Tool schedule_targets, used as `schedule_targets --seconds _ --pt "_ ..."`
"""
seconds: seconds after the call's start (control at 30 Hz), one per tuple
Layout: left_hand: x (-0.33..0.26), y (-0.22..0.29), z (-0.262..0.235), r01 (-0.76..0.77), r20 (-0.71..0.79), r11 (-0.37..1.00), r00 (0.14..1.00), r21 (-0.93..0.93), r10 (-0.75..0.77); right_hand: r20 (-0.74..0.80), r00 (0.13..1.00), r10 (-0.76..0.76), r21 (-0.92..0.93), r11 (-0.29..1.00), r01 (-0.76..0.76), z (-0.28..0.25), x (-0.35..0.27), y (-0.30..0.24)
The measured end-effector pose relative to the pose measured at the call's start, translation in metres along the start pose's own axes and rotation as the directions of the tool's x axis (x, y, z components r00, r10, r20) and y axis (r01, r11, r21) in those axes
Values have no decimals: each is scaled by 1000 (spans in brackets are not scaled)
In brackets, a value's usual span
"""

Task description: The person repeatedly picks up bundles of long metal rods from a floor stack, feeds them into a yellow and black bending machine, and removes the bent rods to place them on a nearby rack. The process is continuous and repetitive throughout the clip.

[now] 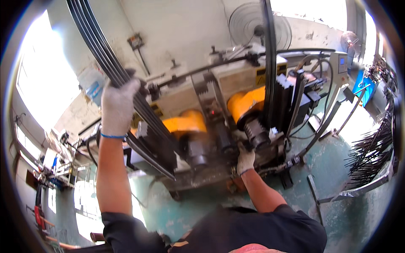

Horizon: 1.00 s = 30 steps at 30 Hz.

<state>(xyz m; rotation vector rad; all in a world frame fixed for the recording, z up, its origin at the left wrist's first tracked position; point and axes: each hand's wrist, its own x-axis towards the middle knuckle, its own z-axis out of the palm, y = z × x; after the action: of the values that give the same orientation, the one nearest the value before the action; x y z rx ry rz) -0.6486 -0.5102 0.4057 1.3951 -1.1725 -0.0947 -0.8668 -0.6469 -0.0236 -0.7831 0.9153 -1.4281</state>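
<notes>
My left hand (119, 104), in a white knitted glove, is wrapped around a bundle of long dark metal bars (98, 44). They slant from the upper left down toward the front of a machine. My right hand (245, 159), also gloved, is at the machine's middle, below a dark ridged roller (256, 133). Its fingers look closed near a dark fitting; what they hold is hidden. Two yellow housings, a left one (183, 122) and a right one (247, 103), flank a dark central column (220, 130). The left roller (197, 152) is blurred.
More dark bars (270, 63) stand upright behind the right housing. A control box with a small screen (342, 63) stands at the right, hoses beside it. Many thin dark rods (369, 154) lie in a rack (358, 193) at far right. A fan (258, 30) is at the back.
</notes>
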Motion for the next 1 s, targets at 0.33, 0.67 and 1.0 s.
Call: schedule_targets --seconds 0.33,0.67,1.0 --pt "-15 10 -2 -15 49 977 999 211 5 72 992 102 163 980 -113 3 -12 -32" --pt "-18 22 6 -37 -102 869 990 494 101 73 986 148 150 976 -158 8 -5 -21" --pt "-188 115 -40 51 -203 983 979 179 -14 167 983 80 -191 980 -48 -84 -43 -33"
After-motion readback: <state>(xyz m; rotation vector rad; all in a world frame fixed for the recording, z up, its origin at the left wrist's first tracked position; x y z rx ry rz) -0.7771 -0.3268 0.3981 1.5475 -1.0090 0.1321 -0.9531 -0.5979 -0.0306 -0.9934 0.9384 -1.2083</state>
